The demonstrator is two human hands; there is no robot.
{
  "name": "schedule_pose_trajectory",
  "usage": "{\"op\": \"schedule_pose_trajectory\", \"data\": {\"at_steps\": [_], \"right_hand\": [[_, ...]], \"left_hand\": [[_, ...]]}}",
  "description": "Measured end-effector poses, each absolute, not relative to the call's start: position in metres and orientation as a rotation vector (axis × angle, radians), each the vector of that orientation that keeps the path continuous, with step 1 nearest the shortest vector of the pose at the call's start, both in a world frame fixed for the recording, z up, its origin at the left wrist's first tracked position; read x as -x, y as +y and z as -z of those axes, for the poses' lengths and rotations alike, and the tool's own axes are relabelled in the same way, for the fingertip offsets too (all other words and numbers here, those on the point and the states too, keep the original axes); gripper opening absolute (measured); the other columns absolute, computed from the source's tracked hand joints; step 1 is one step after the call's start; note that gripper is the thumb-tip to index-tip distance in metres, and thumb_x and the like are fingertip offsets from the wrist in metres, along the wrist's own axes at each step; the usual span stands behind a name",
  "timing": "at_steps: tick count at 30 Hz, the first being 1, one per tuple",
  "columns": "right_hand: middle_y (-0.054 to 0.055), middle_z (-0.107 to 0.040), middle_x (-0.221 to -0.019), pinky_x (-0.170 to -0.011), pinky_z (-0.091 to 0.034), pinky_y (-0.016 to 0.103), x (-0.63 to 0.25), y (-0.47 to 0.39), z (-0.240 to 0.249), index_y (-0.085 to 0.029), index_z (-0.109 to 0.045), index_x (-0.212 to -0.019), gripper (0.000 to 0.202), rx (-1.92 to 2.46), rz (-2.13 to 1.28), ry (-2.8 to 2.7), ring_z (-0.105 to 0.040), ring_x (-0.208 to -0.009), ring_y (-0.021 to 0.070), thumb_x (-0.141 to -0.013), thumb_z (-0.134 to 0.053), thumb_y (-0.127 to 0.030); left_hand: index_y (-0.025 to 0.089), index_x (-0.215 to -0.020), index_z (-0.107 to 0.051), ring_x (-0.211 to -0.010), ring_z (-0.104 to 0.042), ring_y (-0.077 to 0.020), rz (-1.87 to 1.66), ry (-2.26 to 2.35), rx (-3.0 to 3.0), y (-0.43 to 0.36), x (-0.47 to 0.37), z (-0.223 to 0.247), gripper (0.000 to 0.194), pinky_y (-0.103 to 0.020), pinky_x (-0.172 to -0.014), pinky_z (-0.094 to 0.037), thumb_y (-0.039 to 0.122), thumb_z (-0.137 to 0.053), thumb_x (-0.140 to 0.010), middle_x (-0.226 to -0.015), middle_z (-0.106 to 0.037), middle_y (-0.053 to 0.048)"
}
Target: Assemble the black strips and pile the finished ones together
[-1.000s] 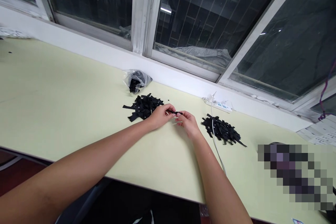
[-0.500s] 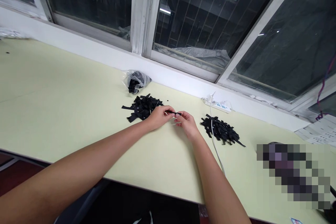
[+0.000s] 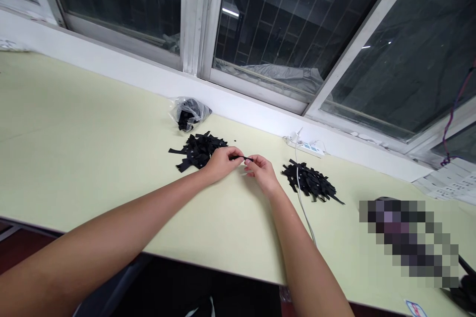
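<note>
Between both hands, above the table, is a short black fabric strip [image 3: 245,158]. The fingers of my left hand [image 3: 223,160] are pinched on its left end. My right hand [image 3: 263,171] pinches the other end, its fingertips close to those of the left. Behind my left hand lies a pile of black strips [image 3: 199,151] with small shiny spots on some of them. A second pile of black strips [image 3: 311,182] lies to the right of my right hand. My fingers hide much of the held strip.
A clear plastic bag [image 3: 190,114] with black pieces stands by the wall. A white power strip [image 3: 305,146] lies at the back; a white cable [image 3: 302,198] crosses the right pile. A pixelated dark object [image 3: 405,237] is at the right. The table's front edge [image 3: 215,271] runs below my arms.
The view has shifted slightly, moving everything a little left and up. Both hands keep their pinch on the black strip, and the piles look the same.
</note>
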State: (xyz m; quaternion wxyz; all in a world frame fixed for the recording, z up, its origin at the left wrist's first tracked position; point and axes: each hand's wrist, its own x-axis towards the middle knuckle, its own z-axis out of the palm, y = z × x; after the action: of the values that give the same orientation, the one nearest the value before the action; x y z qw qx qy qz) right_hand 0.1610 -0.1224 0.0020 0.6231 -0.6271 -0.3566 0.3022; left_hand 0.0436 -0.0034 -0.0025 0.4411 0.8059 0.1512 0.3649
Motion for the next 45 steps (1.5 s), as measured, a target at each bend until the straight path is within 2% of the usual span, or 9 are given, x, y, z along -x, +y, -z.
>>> {"op": "schedule_pose_trajectory", "data": {"at_steps": [13, 19, 22, 24, 27, 30, 34, 40, 45], "right_hand": [[0.000, -0.062, -0.075, -0.062, -0.048, 0.027, -0.163, -0.122, 0.002, -0.020, -0.064, -0.084, 0.033, 1.480, -0.640, -0.902, -0.057, -0.071, 0.0154, -0.067, -0.073, -0.047], [0.000, -0.061, -0.072, -0.060, -0.047, 0.027, -0.164, -0.120, 0.006, -0.021, -0.063, -0.084, 0.029, 1.520, -0.597, -0.935, -0.056, -0.068, 0.0151, -0.070, -0.070, -0.045], [-0.001, -0.061, -0.073, -0.061, -0.046, 0.027, -0.166, -0.121, 0.008, -0.021, -0.063, -0.084, 0.026, 1.588, -0.541, -0.990, -0.056, -0.067, 0.0151, -0.075, -0.066, -0.045], [0.001, -0.065, -0.083, -0.066, -0.046, 0.028, -0.169, -0.124, 0.010, -0.021, -0.065, -0.091, 0.023, 1.701, -0.388, -1.068, -0.057, -0.071, 0.0157, -0.079, -0.063, -0.042], [0.006, -0.066, -0.102, -0.081, -0.045, 0.031, -0.176, -0.128, 0.013, -0.021, -0.069, -0.103, 0.023, 1.952, -0.076, -1.244, -0.059, -0.081, 0.0173, -0.083, -0.061, -0.029], [0.007, -0.066, -0.100, -0.088, -0.041, 0.030, -0.182, -0.129, 0.015, -0.021, -0.073, -0.098, 0.021, 2.133, 0.014, -1.397, -0.059, -0.089, 0.0182, -0.086, -0.056, -0.019], [0.005, -0.068, -0.095, -0.083, -0.041, 0.027, -0.185, -0.127, 0.015, -0.022, -0.075, -0.094, 0.025, 2.198, -0.007, -1.443, -0.060, -0.087, 0.0173, -0.089, -0.051, -0.014], [0.007, -0.066, -0.093, -0.078, -0.040, 0.027, -0.188, -0.130, 0.013, -0.019, -0.070, -0.092, 0.014, 2.308, 0.039, -1.348, -0.058, -0.085, 0.0182, -0.089, -0.057, -0.023], [0.010, -0.064, -0.094, -0.076, -0.039, 0.029, -0.185, -0.127, 0.014, -0.017, -0.066, -0.087, 0.016, 2.411, 0.055, -1.351, -0.058, -0.085, 0.0196, -0.092, -0.054, -0.026]], "left_hand": [[0.016, -0.079, -0.068, -0.076, -0.065, -0.0165, -0.971, 0.400, -1.963, -0.006, -0.043, -0.001, 0.008, -0.029, -0.072, -0.051, 0.021, -0.063, -0.075, -0.082, -0.072, -0.003], [0.016, -0.080, -0.066, -0.075, -0.063, -0.0157, -0.971, 0.396, -2.019, -0.006, -0.041, -0.002, 0.008, -0.028, -0.071, -0.049, 0.023, -0.062, -0.079, -0.080, -0.070, -0.002], [0.017, -0.081, -0.065, -0.075, -0.062, -0.0156, -0.955, 0.377, -2.070, -0.005, -0.039, -0.004, 0.009, -0.027, -0.069, -0.048, 0.024, -0.060, -0.081, -0.080, -0.069, -0.001], [0.018, -0.082, -0.064, -0.075, -0.062, -0.0156, -0.961, 0.375, -2.094, -0.003, -0.038, -0.004, 0.009, -0.027, -0.068, -0.047, 0.025, -0.058, -0.083, -0.080, -0.069, -0.001], [0.019, -0.083, -0.063, -0.074, -0.061, -0.0157, -0.979, 0.401, -2.116, 0.001, -0.038, -0.002, 0.009, -0.027, -0.068, -0.046, 0.026, -0.058, -0.083, -0.081, -0.068, -0.001], [0.019, -0.082, -0.061, -0.073, -0.060, -0.0157, -0.993, 0.425, -2.117, 0.005, -0.039, 0.001, 0.009, -0.027, -0.068, -0.047, 0.027, -0.057, -0.083, -0.081, -0.068, -0.001], [0.019, -0.081, -0.061, -0.073, -0.061, -0.0157, -0.993, 0.442, -2.137, 0.006, -0.041, 0.005, 0.008, -0.028, -0.070, -0.048, 0.026, -0.057, -0.083, -0.081, -0.068, -0.002], [0.019, -0.080, -0.061, -0.072, -0.060, -0.0157, -0.967, 0.442, -2.143, 0.005, -0.041, 0.005, 0.009, -0.028, -0.069, -0.048, 0.027, -0.056, -0.083, -0.081, -0.068, -0.001], [0.019, -0.080, -0.060, -0.072, -0.060, -0.0158, -0.952, 0.445, -2.146, 0.004, -0.040, 0.004, 0.010, -0.028, -0.069, -0.048, 0.027, -0.056, -0.083, -0.081, -0.068, -0.001]]}}
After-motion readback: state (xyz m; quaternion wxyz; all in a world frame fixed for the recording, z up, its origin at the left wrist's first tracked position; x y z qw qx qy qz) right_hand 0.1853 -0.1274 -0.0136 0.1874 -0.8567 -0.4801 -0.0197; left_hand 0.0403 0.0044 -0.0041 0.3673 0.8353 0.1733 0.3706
